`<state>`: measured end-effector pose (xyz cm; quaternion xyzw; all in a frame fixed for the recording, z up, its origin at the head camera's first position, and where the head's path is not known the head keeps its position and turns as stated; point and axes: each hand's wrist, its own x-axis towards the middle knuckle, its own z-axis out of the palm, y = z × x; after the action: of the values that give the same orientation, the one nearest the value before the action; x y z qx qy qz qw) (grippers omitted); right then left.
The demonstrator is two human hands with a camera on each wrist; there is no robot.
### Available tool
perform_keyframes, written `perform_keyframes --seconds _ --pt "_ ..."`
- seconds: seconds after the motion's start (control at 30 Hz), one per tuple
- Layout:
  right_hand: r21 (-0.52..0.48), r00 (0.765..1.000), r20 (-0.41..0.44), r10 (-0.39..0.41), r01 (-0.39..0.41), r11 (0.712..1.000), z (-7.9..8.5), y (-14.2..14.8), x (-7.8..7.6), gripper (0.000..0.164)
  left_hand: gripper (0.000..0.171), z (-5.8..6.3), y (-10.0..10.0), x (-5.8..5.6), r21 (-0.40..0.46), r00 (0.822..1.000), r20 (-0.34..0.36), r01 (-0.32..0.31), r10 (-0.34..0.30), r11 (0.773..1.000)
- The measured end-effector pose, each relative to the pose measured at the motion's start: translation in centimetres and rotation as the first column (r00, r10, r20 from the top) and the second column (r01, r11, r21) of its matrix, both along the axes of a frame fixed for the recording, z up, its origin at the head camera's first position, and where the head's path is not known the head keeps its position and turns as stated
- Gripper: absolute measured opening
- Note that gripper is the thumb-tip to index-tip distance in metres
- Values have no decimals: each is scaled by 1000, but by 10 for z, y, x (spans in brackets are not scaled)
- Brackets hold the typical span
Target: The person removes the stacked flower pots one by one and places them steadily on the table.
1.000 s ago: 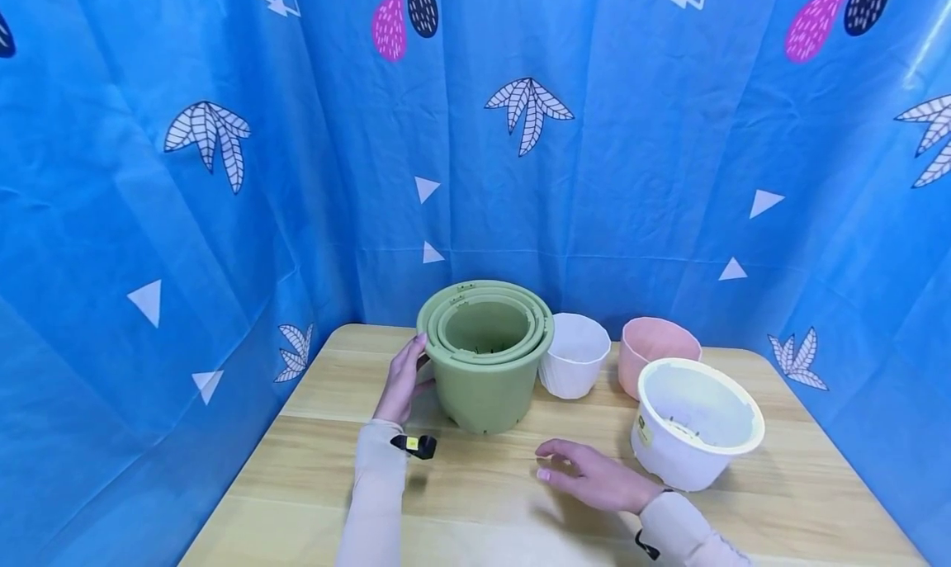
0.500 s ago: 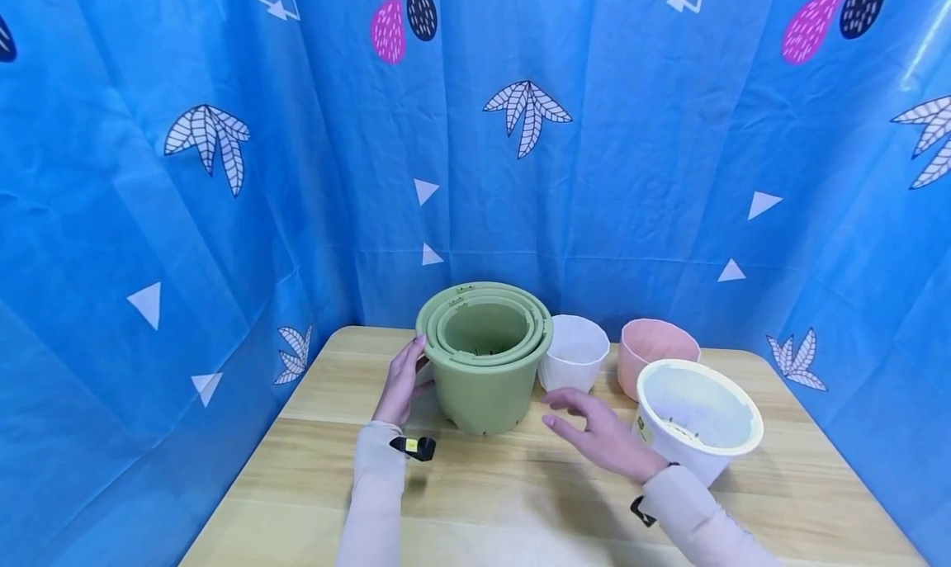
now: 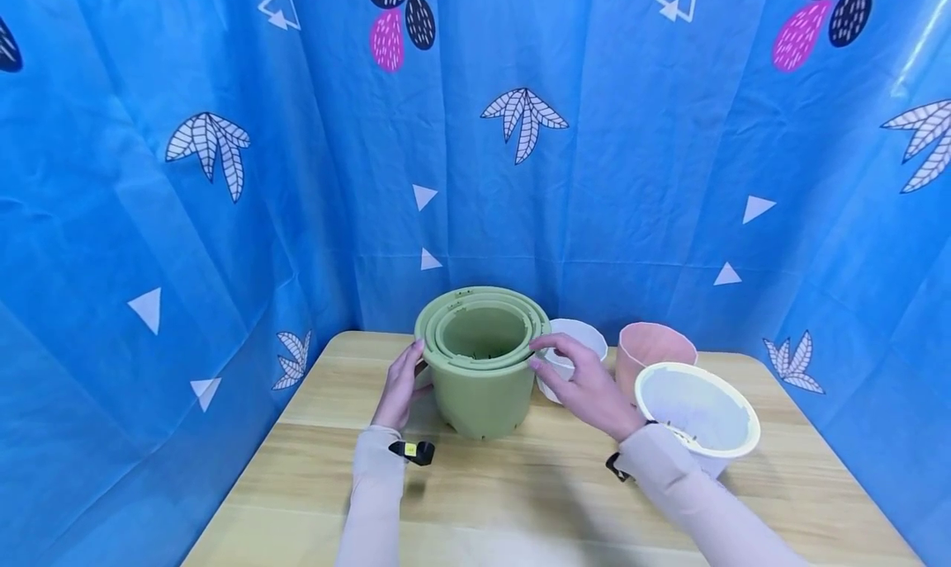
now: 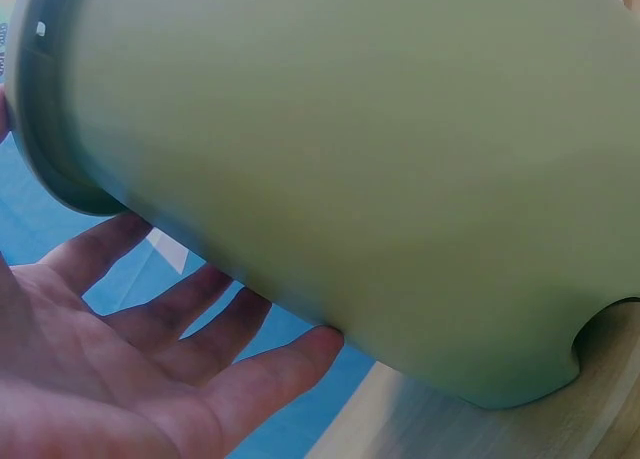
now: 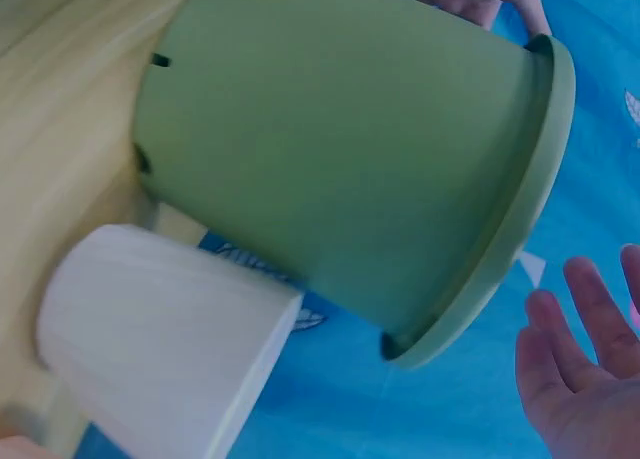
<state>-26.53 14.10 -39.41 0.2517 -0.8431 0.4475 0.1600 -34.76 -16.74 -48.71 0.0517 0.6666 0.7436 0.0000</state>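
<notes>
A stack of nested green flower pots, showing three rims, stands upright on the table. My left hand is at its left side, the thumb at the outer rim. In the left wrist view the left hand's spread fingers are nearly straight, their tips against the outer pot's wall. My right hand is beside the stack's right rim, thumb and fingers apart. In the right wrist view a gap shows between the right hand and the green rim. The right hand partly covers a small white pot behind it.
A pink pot stands at the back right. In front of it is a larger white pot, partly behind my right forearm. The wooden table ends at a blue patterned curtain on the back and sides.
My right hand has risen from low over the table, moving forward to the green stack's right rim. The left hand and the pots have stayed in place; the head view has tilted slightly.
</notes>
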Motion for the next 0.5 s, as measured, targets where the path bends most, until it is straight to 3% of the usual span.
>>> perform_keyframes --seconds 0.13,0.27,0.5 --pt "18 998 -32 59 -58 998 4 -16 -7 26 70 -2 -1 1 4 1000 0 4 -4 1000" --pt "51 997 -46 69 -67 996 5 -30 -13 25 69 -3 -1 1 -1 1000 2 -6 6 1000" --pt "116 997 10 73 -73 991 3 -50 -22 30 69 -1 -1 1 3 1000 -9 -9 10 1000"
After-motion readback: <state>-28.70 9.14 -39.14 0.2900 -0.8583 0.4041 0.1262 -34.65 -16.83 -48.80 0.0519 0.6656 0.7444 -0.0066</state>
